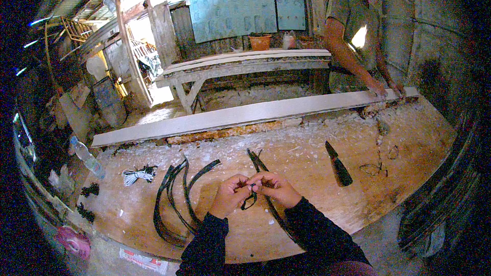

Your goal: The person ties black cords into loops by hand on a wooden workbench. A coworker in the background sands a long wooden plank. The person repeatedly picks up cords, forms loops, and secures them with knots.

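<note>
Close together over the middle of the wooden table, my left hand (230, 196) and my right hand (277, 189) pinch a small looped black strip (249, 203). Its loop hangs below my fingertips; the part between them is mostly hidden. Left of my hands lie several long black strips (162, 209), curved and loosely grouped. Other long dark strips (279, 218) run beneath my right hand toward the table's near edge. Farther right rests a knife-like tool (338, 164) with a dark, tapered shape. A tied bundle of white and black cord (139, 175) lies at the left.
A long pale board (245, 113) spans the far edge of the wooden table (307, 174). At its right end a person (353, 36) rests both hands on it. A plastic bottle (87, 158) and black clumps (90, 190) are at left; thin wire (376, 167) lies right. Behind stands a bench (245, 68).
</note>
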Motion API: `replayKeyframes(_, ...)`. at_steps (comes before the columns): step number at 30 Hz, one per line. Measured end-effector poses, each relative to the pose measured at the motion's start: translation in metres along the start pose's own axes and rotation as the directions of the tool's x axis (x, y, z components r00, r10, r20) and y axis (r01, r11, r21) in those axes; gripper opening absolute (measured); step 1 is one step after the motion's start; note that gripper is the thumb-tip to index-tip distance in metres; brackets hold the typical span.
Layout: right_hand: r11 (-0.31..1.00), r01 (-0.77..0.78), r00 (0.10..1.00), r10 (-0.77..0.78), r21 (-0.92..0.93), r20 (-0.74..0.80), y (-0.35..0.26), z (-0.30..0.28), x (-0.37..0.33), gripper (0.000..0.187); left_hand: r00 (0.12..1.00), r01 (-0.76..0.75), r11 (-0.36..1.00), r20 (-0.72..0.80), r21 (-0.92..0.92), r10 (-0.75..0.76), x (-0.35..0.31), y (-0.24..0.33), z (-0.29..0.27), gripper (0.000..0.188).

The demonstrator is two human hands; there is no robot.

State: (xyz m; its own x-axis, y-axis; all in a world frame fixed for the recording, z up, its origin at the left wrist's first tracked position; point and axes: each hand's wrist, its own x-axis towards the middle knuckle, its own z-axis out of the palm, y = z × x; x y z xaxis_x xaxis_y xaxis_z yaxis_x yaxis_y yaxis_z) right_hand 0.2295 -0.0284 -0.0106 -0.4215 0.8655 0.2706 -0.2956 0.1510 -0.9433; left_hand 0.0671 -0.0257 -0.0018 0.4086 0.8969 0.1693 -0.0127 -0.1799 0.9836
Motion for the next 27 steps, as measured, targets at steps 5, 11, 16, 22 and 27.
replayKeyframes(5,0.992,0.094,0.995,-0.091,-0.089,0.034,0.005,-0.005,0.002,0.012,0.988,-0.135,0.991,-0.074,-0.003,0.134,0.005,-0.013,0.003,0.007)
replayKeyframes(11,0.994,0.047,0.997,-0.052,-0.097,-0.052,0.016,-0.005,0.004,0.010,0.971,-0.150,0.985,-0.174,0.089,0.164,0.005,-0.018,0.005,0.009)
replayKeyframes(16,0.989,0.099,0.993,-0.105,-0.106,-0.054,0.017,-0.007,0.005,0.010,0.948,-0.142,0.966,-0.249,0.218,0.196,0.004,-0.018,0.008,0.008)
replayKeyframes(22,0.995,0.094,0.986,-0.090,0.017,-0.144,0.006,0.002,0.002,0.010,0.937,-0.204,0.965,-0.253,0.162,0.241,0.003,-0.014,0.008,0.006)
replayKeyframes(27,0.994,-0.046,0.986,0.060,0.095,-0.157,-0.004,0.003,0.001,0.012,0.932,-0.216,0.962,-0.259,0.167,0.254,0.003,-0.012,0.008,0.005)
